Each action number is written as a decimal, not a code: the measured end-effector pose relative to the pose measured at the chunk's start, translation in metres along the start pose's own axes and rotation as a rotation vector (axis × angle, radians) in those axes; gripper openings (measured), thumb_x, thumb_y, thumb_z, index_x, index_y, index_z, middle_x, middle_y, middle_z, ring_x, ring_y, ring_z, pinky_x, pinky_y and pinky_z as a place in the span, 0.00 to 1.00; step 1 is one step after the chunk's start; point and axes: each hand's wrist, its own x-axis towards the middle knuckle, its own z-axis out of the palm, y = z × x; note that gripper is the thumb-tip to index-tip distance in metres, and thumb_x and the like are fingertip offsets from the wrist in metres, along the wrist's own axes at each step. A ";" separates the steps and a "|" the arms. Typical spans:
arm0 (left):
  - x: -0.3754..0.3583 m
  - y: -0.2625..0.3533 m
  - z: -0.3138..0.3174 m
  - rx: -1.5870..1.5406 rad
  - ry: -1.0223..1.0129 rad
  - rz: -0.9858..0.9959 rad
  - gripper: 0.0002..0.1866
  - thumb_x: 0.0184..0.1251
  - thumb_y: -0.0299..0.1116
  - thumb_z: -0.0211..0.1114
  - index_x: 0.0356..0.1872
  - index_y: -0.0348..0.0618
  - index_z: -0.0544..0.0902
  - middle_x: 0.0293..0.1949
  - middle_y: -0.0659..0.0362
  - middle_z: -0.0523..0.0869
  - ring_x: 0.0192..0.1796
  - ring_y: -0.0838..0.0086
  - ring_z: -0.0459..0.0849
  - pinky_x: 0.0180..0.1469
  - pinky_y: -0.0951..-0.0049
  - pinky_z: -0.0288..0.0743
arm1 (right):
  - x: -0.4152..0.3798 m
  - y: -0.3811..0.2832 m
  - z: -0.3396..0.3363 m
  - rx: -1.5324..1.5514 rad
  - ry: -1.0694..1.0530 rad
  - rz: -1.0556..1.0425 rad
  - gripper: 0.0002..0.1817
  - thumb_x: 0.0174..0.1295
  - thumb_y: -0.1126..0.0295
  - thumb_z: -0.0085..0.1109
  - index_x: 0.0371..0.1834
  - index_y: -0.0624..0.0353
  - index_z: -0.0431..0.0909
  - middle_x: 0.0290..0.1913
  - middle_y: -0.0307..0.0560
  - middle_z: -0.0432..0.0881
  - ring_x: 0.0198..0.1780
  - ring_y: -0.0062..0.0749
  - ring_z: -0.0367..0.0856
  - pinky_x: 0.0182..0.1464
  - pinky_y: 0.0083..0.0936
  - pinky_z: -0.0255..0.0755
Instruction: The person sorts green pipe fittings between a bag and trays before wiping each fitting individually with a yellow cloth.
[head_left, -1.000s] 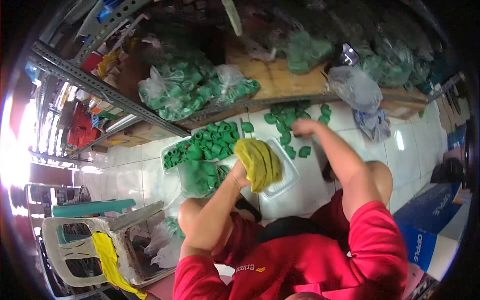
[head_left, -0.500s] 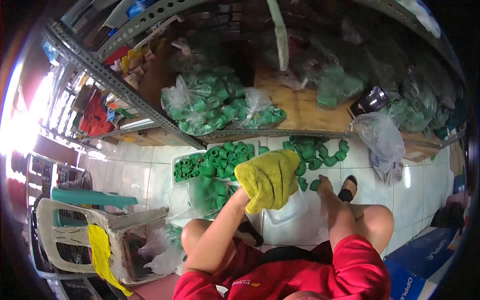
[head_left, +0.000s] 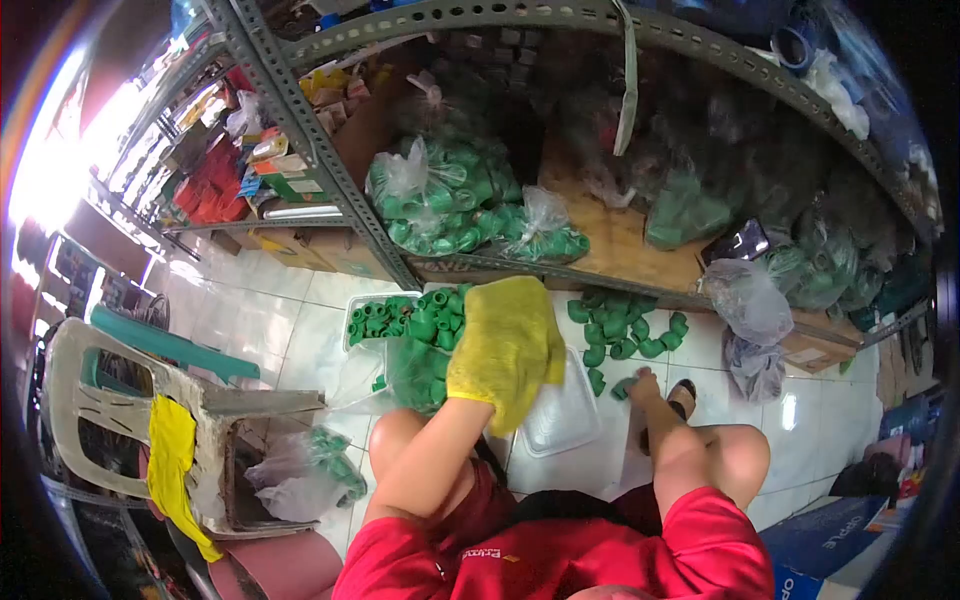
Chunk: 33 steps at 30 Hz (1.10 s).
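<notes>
the left hand [head_left: 470, 385] is hidden under a yellow cloth [head_left: 505, 345] it holds up over the tray of green pipe fittings [head_left: 415, 320]; its grip cannot be told. the cloth looks soft, light and floppy, best bunched in the palm. to the right, the right hand [head_left: 645, 385] pinches a loose green fitting [head_left: 622, 388] on the tiled floor [head_left: 270, 320] beside the pile; it seems rigid, light, smooth plastic, easiest held across its barrel
</notes>
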 end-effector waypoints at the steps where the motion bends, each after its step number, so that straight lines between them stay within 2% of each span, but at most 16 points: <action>1: -0.002 0.002 0.001 0.112 0.052 0.025 0.13 0.55 0.33 0.57 0.42 0.42 0.75 0.38 0.55 0.76 0.39 0.62 0.75 0.39 0.61 0.70 | 0.011 -0.003 -0.012 0.005 -0.046 -0.109 0.31 0.38 0.65 0.67 0.48 0.64 0.68 0.40 0.58 0.75 0.38 0.47 0.78 0.40 0.35 0.74; 3: -0.007 0.006 0.004 0.337 0.166 0.070 0.12 0.54 0.32 0.56 0.40 0.42 0.75 0.36 0.55 0.76 0.38 0.60 0.74 0.39 0.59 0.70 | 0.048 -0.021 -0.041 0.212 -0.241 -0.190 0.32 0.38 0.65 0.68 0.49 0.63 0.68 0.34 0.48 0.74 0.34 0.33 0.77 0.33 0.26 0.73; 5: -0.011 0.012 0.007 0.574 0.280 0.114 0.11 0.54 0.31 0.56 0.39 0.42 0.75 0.35 0.55 0.75 0.37 0.58 0.74 0.38 0.57 0.69 | 0.010 -0.119 -0.133 0.323 -0.447 -0.222 0.29 0.43 0.68 0.66 0.51 0.61 0.68 0.30 0.41 0.73 0.31 0.23 0.73 0.32 0.21 0.70; 7: -0.013 0.018 0.010 0.809 0.386 0.159 0.10 0.53 0.30 0.56 0.37 0.43 0.76 0.33 0.55 0.75 0.36 0.57 0.73 0.37 0.55 0.68 | -0.015 -0.183 -0.189 0.297 -0.532 -0.382 0.27 0.49 0.68 0.62 0.54 0.60 0.68 0.38 0.40 0.73 0.37 0.22 0.73 0.41 0.18 0.71; 8: -0.006 0.038 0.007 0.753 0.451 0.177 0.13 0.31 0.37 0.66 0.21 0.43 0.76 0.24 0.52 0.74 0.32 0.53 0.72 0.34 0.59 0.65 | -0.030 -0.206 -0.210 0.392 -0.566 -0.469 0.27 0.50 0.69 0.62 0.54 0.59 0.67 0.39 0.39 0.73 0.37 0.20 0.72 0.42 0.17 0.70; 9: -0.005 0.039 0.012 0.750 0.460 0.182 0.13 0.31 0.37 0.66 0.21 0.43 0.76 0.24 0.52 0.74 0.32 0.53 0.72 0.34 0.59 0.65 | -0.048 -0.223 -0.224 0.487 -0.606 -0.554 0.26 0.51 0.69 0.61 0.55 0.58 0.67 0.39 0.38 0.72 0.38 0.19 0.71 0.43 0.17 0.69; 11: -0.001 0.037 0.028 -0.493 0.393 0.134 0.17 0.33 0.39 0.66 0.25 0.40 0.74 0.28 0.50 0.73 0.36 0.54 0.71 0.40 0.63 0.64 | -0.079 -0.245 -0.237 0.523 -0.581 -0.689 0.26 0.52 0.70 0.61 0.55 0.57 0.66 0.40 0.38 0.72 0.40 0.19 0.70 0.46 0.18 0.68; 13: -0.001 0.049 0.034 -0.577 0.278 0.092 0.15 0.41 0.37 0.64 0.28 0.41 0.72 0.30 0.51 0.71 0.38 0.57 0.69 0.45 0.65 0.62 | -0.118 -0.266 -0.257 0.368 -0.413 -0.847 0.25 0.54 0.70 0.60 0.56 0.57 0.65 0.44 0.37 0.72 0.45 0.21 0.69 0.52 0.20 0.65; 15: -0.011 0.064 0.030 -0.682 0.089 -0.023 0.14 0.69 0.38 0.49 0.49 0.43 0.70 0.43 0.60 0.75 0.42 0.76 0.75 0.43 0.75 0.74 | -0.112 -0.257 -0.242 0.576 -0.338 -0.887 0.23 0.57 0.68 0.58 0.56 0.57 0.66 0.44 0.37 0.72 0.46 0.24 0.69 0.54 0.23 0.63; 16: -0.011 0.064 0.030 -0.681 0.091 -0.018 0.14 0.69 0.38 0.49 0.49 0.43 0.70 0.43 0.60 0.75 0.42 0.76 0.75 0.43 0.75 0.74 | -0.109 -0.251 -0.236 0.574 -0.336 -0.891 0.23 0.57 0.68 0.58 0.56 0.57 0.66 0.44 0.37 0.72 0.46 0.24 0.69 0.54 0.23 0.63; 19: -0.010 0.063 0.032 -1.093 0.032 -0.109 0.16 0.69 0.39 0.50 0.53 0.43 0.69 0.44 0.59 0.75 0.45 0.76 0.75 0.47 0.72 0.73 | -0.096 -0.230 -0.215 0.706 -0.281 -0.678 0.22 0.61 0.61 0.55 0.57 0.54 0.67 0.50 0.37 0.72 0.55 0.26 0.67 0.57 0.28 0.62; 21: -0.014 0.063 0.033 -1.328 -0.015 -0.141 0.13 0.64 0.40 0.54 0.44 0.43 0.73 0.40 0.58 0.78 0.42 0.70 0.76 0.42 0.69 0.72 | -0.088 -0.216 -0.193 0.908 -0.396 -0.172 0.21 0.64 0.56 0.47 0.57 0.51 0.68 0.54 0.39 0.71 0.58 0.29 0.66 0.57 0.36 0.61; 23: -0.015 0.066 0.030 -1.450 -0.033 -0.156 0.12 0.62 0.40 0.56 0.40 0.43 0.74 0.38 0.58 0.79 0.40 0.68 0.77 0.39 0.67 0.71 | -0.083 -0.204 -0.164 0.634 -0.481 0.063 0.18 0.64 0.56 0.46 0.53 0.50 0.72 0.51 0.38 0.75 0.42 0.27 0.73 0.47 0.26 0.68; 25: -0.017 0.079 0.023 -0.988 0.046 -0.011 0.11 0.60 0.39 0.57 0.38 0.43 0.74 0.37 0.56 0.79 0.40 0.65 0.76 0.39 0.67 0.70 | -0.065 -0.170 -0.116 0.731 -0.767 0.061 0.16 0.64 0.60 0.48 0.52 0.51 0.72 0.48 0.36 0.77 0.40 0.26 0.75 0.43 0.28 0.71; 31: -0.016 0.116 -0.007 0.449 0.230 0.342 0.09 0.53 0.35 0.59 0.34 0.43 0.74 0.35 0.52 0.78 0.39 0.58 0.75 0.36 0.64 0.68 | -0.086 -0.206 -0.107 0.874 -0.852 -0.219 0.16 0.62 0.64 0.50 0.52 0.55 0.72 0.47 0.41 0.78 0.45 0.27 0.76 0.43 0.27 0.71; 33: -0.017 0.113 -0.007 0.438 0.281 0.366 0.09 0.53 0.35 0.58 0.33 0.43 0.74 0.34 0.52 0.77 0.38 0.59 0.74 0.36 0.65 0.68 | -0.088 -0.223 -0.129 0.886 -0.749 -0.165 0.16 0.62 0.66 0.50 0.52 0.58 0.71 0.48 0.42 0.77 0.45 0.29 0.77 0.43 0.26 0.71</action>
